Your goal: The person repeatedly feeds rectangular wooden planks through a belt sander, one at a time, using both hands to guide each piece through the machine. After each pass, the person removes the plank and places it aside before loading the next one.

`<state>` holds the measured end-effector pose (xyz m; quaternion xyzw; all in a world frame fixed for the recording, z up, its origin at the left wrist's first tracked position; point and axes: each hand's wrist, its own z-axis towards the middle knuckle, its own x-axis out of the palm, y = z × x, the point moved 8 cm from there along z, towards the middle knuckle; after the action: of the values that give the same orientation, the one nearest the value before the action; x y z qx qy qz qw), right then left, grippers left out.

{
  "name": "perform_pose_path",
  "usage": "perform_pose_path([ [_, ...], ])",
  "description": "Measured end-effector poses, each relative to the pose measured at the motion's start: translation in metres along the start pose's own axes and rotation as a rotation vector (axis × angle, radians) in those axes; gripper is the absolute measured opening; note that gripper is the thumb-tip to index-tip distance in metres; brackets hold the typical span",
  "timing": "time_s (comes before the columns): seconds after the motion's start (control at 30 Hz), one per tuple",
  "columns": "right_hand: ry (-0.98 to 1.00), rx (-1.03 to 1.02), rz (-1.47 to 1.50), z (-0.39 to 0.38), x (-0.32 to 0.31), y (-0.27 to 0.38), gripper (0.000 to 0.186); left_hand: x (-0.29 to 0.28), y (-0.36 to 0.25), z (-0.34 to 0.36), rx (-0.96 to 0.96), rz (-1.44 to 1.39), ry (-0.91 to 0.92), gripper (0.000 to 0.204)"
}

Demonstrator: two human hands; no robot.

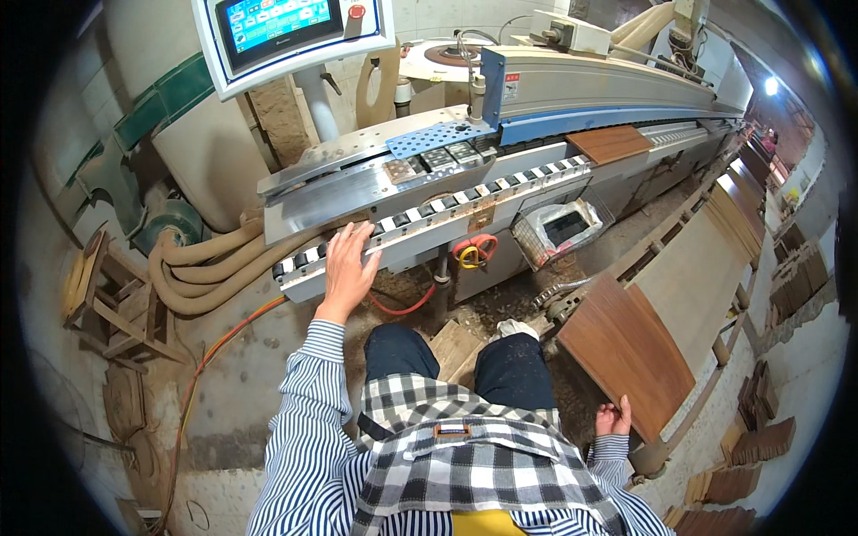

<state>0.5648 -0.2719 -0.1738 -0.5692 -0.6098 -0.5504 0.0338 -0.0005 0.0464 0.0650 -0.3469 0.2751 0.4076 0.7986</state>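
My left hand [347, 266] lies palm down with its fingers spread on the near end of a roller rail [483, 213], which has a row of black and white rollers along its top. Low on the right, my right hand [611, 418] is turned palm up with loosely curled fingers and the thumb apart. It is right beside the near edge of a reddish-brown wooden panel [626, 344], and its thumb overlaps that edge. I see nothing held in either hand. A second, smaller brown panel [610, 143] lies farther along the machine [599, 89], across the rail.
A control screen [281, 22] with a red button stands at the upper left. Thick hoses [201, 259] curl below it, beside a wooden stool [125, 304]. A wire basket [559, 223] hangs under the rail. More panels [702, 246] lie along the right side.
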Motion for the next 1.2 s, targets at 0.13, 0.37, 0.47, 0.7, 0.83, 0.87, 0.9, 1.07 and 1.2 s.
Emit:
perform_pose_path([
  [0.13,0.180,0.036,-0.118,-0.004,0.065,-0.013,0.016,-0.015,-0.018,-0.025,-0.027,-0.108,0.032,0.049],
  [0.37,0.551,0.237,-0.174,-0.013,0.251,-0.093,0.021,-0.046,-0.097,-0.068,0.104,-0.271,0.183,0.065],
  [0.47,0.618,0.389,-0.217,-0.019,0.314,-0.141,0.016,-0.059,-0.098,-0.080,0.100,-0.182,0.180,0.068],
  [0.7,0.815,0.621,-0.299,-0.041,0.425,-0.226,0.010,-0.078,-0.026,-0.087,-0.101,0.071,0.020,0.057],
  [0.83,0.928,0.629,-0.218,-0.064,0.442,-0.229,0.032,-0.077,0.020,-0.070,-0.183,0.097,-0.017,0.056],
  [0.87,0.954,0.592,-0.266,-0.070,0.442,-0.217,0.037,-0.077,0.029,-0.066,-0.191,0.126,-0.018,0.056],
  [0.9,0.979,0.554,-0.312,-0.072,0.438,-0.209,0.042,-0.077,0.038,-0.062,-0.198,0.132,-0.028,0.056],
  [1.07,0.983,0.264,-0.810,-0.029,0.344,-0.183,0.039,-0.068,0.062,-0.035,-0.226,0.152,-0.043,0.056],
  [1.2,1.019,-0.526,-1.529,-0.040,0.273,-0.154,0.038,-0.062,0.059,-0.031,-0.232,0.203,-0.081,0.059],
])
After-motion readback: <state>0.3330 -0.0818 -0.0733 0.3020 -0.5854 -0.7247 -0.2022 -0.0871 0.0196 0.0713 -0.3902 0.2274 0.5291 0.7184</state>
